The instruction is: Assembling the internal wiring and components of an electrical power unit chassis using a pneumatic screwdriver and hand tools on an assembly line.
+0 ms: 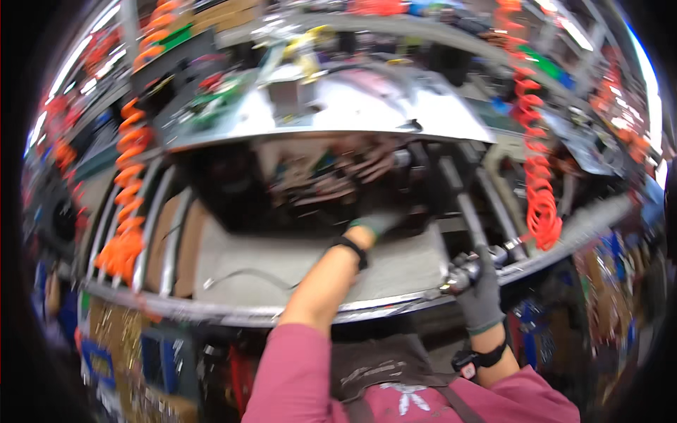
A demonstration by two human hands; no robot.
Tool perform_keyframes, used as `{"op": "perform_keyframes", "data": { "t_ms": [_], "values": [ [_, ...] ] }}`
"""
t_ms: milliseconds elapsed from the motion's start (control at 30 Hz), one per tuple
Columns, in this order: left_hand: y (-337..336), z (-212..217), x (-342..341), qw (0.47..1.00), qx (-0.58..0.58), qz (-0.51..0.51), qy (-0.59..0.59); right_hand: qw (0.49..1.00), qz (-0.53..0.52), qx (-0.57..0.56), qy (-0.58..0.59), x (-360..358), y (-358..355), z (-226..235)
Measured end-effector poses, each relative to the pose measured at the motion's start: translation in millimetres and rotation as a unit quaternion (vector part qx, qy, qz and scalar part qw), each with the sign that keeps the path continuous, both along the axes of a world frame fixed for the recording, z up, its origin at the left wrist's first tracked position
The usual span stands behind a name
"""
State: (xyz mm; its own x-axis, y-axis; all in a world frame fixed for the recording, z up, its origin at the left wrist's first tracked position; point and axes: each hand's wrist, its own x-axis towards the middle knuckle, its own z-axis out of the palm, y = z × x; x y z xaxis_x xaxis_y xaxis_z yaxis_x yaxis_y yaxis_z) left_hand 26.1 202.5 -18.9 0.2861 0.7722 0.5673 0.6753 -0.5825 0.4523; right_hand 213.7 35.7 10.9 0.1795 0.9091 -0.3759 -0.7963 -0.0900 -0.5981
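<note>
Silver power tool [460,277] lies at 4 o'clock from the view's centre, the gloved right hand [482,295] wrapped around it. Near the centre, the left hand [384,217] is at the dark glossy unit [226,190]; blur hides whether its fingers are spread or pinching. Red coiled hose [540,190] hangs at 3 o'clock.

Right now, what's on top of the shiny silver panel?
On the shiny silver panel, a pale box sits left of centre; blurred green shapes show toward its left end. The surface under the box is covered; blur hides finer detail.
</note>
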Motion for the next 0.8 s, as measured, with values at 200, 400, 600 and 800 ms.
{"op": "perform_keyframes", "data": {
  "t_ms": [200, 400, 600, 800],
  "values": [
    [-101, 65, -22, 0.986, -0.146, -0.078, -0.007, 0.988, 0.15, -0.039, 0.001, -8, -13, -29],
    [-247, 121, -168, 0.975, -0.202, 0.075, -0.063, 0.968, 0.24, -0.028, -0.07, -54, 7, -57],
    [-335, 141, -318, 0.831, -0.333, 0.441, 0.057, 0.958, 0.283, -0.056, 0.003, -69, 15, -52],
    [-365, 79, -484, 0.638, -0.453, 0.544, 0.303, 0.958, 0.277, -0.068, -0.034, -67, 8, -48]
  ]
}}
